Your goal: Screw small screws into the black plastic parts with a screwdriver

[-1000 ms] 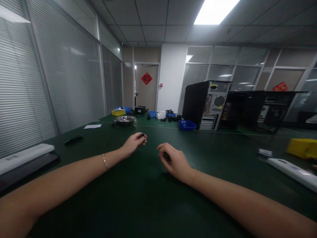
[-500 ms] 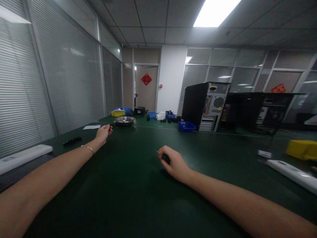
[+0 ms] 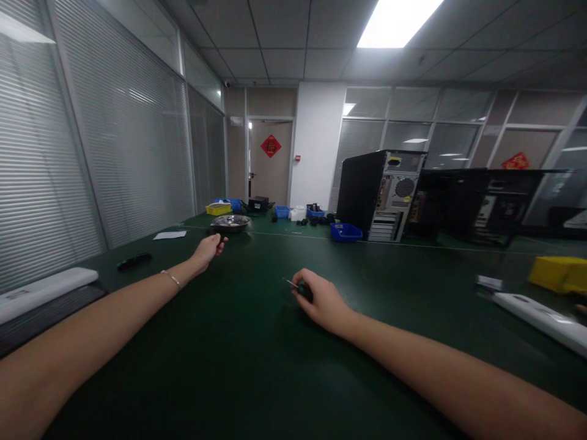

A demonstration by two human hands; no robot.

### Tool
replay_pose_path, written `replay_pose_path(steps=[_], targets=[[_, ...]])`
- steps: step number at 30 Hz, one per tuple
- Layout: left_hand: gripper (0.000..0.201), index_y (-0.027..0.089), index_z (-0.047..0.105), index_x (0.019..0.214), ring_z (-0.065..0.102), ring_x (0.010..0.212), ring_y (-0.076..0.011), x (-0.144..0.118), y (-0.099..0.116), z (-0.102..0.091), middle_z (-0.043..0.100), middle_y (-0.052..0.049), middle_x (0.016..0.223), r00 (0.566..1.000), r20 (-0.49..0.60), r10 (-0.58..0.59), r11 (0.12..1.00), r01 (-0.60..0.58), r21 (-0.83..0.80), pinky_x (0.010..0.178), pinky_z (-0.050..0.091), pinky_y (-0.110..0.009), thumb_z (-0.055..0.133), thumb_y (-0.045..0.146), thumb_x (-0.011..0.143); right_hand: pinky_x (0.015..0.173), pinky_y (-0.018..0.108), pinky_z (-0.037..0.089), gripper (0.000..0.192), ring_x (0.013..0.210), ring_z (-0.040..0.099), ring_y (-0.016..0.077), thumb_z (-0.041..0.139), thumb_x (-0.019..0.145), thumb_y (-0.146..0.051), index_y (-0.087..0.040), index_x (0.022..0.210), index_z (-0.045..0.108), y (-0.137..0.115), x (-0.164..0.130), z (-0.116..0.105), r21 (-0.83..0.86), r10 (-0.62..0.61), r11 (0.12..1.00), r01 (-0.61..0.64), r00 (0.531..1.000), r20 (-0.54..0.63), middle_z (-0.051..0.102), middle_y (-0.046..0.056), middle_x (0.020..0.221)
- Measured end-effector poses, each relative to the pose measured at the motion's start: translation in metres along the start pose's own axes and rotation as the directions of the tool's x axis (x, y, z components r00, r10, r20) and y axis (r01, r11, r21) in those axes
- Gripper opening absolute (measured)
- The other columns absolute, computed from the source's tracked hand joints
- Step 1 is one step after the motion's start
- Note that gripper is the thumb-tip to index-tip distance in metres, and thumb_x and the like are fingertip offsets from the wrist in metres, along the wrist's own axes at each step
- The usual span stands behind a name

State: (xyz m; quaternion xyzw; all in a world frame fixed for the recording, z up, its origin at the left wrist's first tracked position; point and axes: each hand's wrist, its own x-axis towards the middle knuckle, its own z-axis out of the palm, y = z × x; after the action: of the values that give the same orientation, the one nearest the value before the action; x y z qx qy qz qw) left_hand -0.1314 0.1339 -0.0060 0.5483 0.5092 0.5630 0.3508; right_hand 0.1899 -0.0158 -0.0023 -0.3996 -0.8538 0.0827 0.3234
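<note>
My right hand [image 3: 323, 302] rests on the green table [image 3: 257, 366], closed around a small screwdriver [image 3: 303, 289] with a black handle; its thin metal tip points left. My left hand [image 3: 208, 249] is stretched far forward just above the table, close to a round metal bowl [image 3: 232, 222]. Its fingers are loosely curled, and I cannot tell whether anything small sits between the fingertips. A thin bracelet circles my left wrist.
A black computer tower [image 3: 380, 194] and a blue bin [image 3: 346, 231] stand at the back. To the right lie a yellow bin [image 3: 557, 273] and a long white bar [image 3: 536, 315]. On the left are a white bar [image 3: 41, 287], a black item [image 3: 134, 261] and paper [image 3: 169, 234].
My left hand left the table's middle, swung far out to the left with a small dark piece, then came in beside the metal bowl. The right hand sank slightly and stayed put.
</note>
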Motion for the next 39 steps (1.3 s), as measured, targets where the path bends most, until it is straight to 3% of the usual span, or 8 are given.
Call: replay_pose_path(steps=[5,9,11,13,17,23,32,39], targets=[[0.037,0.015,0.058,0.097,0.051,0.053,-0.0127,-0.039,0.01,0.045,0.055,0.002,0.06,0.956,0.293,0.019,0.997,-0.038,0.059,0.051,0.039,-0.023,0.067,0.036,0.068,0.065,0.028,0.044,0.034,0.074,0.057,0.0138,0.059,0.08,-0.022,-0.024,0.111,0.045,0.009,0.003,0.004,0.085,0.124,0.989,-0.124,0.992,0.006,0.059,0.003,0.101],[0.032,0.016,0.052,0.105,0.057,0.065,-0.0144,-0.074,0.026,0.068,0.062,-0.002,0.074,0.8,0.588,0.122,0.978,-0.197,0.065,0.063,0.045,-0.026,0.053,0.037,0.081,0.07,0.03,0.045,0.042,0.08,0.057,0.015,0.066,0.075,-0.025,-0.024,0.112,0.045,0.017,0.006,0.006,0.12,0.17,0.978,-0.173,0.985,0.033,0.058,0.003,0.102],[0.028,0.015,0.056,0.101,0.059,0.075,-0.0159,-0.088,0.035,0.073,0.064,-0.005,0.085,0.732,0.653,0.195,0.948,-0.311,0.067,0.07,0.045,-0.028,0.051,0.036,0.083,0.074,0.031,0.045,0.041,0.085,0.057,0.016,0.065,0.076,-0.027,-0.024,0.112,0.046,0.019,0.007,0.006,0.136,0.168,0.976,-0.172,0.985,0.037,0.058,0.002,0.101],[0.027,0.016,0.06,0.101,0.059,0.083,-0.0178,-0.099,0.043,0.075,0.064,-0.006,0.093,0.696,0.679,0.235,0.91,-0.403,0.098,0.076,0.045,-0.029,0.052,0.034,0.083,0.074,0.031,0.045,0.042,0.086,0.057,0.0162,0.064,0.077,-0.027,-0.025,0.115,0.044,0.018,0.006,0.005,0.157,0.16,0.974,-0.163,0.987,0.029,0.058,0.002,0.1],[0.028,0.019,0.063,0.105,0.059,0.09,-0.0192,-0.111,0.053,0.075,0.065,-0.005,0.102,0.691,0.673,0.263,0.864,-0.48,0.155,0.079,0.043,-0.029,0.054,0.031,0.082,0.073,0.031,0.045,0.047,0.082,0.057,0.0156,0.063,0.078,-0.028,-0.027,0.12,0.042,0.015,0.006,0.004,0.16,0.149,0.976,-0.15,0.989,0.02,0.058,0.001,0.097],[0.028,0.019,0.065,0.106,0.059,0.091,-0.0191,-0.115,0.054,0.075,0.066,-0.005,0.103,0.697,0.656,0.29,0.849,-0.504,0.16,0.08,0.044,-0.028,0.055,0.03,0.082,0.078,0.031,0.044,0.028,0.092,0.056,0.0176,0.056,0.084,-0.025,-0.025,0.112,0.054,0.009,0.006,0.001,0.103,0.044,0.994,-0.046,0.999,0.024,0.059,0.003,0.1],[0.028,0.019,0.065,0.104,0.057,0.086,-0.019,-0.117,0.054,0.075,0.064,-0.006,0.1,0.682,0.662,0.311,0.803,-0.561,0.201,0.075,0.043,-0.028,0.056,0.033,0.081,0.08,0.032,0.045,0.026,0.093,0.056,0.0176,0.057,0.083,-0.024,-0.026,0.11,0.058,0.007,0.004,0.0,0.049,0.009,0.999,-0.011,0.999,0.036,0.059,0.003,0.101],[0.029,0.019,0.064,0.106,0.057,0.088,-0.0187,-0.114,0.053,0.075,0.064,-0.006,0.102,0.689,0.67,0.275,0.865,-0.482,0.14,0.076,0.044,-0.028,0.055,0.032,0.081,0.078,0.031,0.046,0.026,0.092,0.056,0.0178,0.057,0.083,-0.023,-0.025,0.11,0.059,0.008,0.004,0.0,0.076,0.009,0.997,-0.01,1.0,0.006,0.06,0.004,0.101]])
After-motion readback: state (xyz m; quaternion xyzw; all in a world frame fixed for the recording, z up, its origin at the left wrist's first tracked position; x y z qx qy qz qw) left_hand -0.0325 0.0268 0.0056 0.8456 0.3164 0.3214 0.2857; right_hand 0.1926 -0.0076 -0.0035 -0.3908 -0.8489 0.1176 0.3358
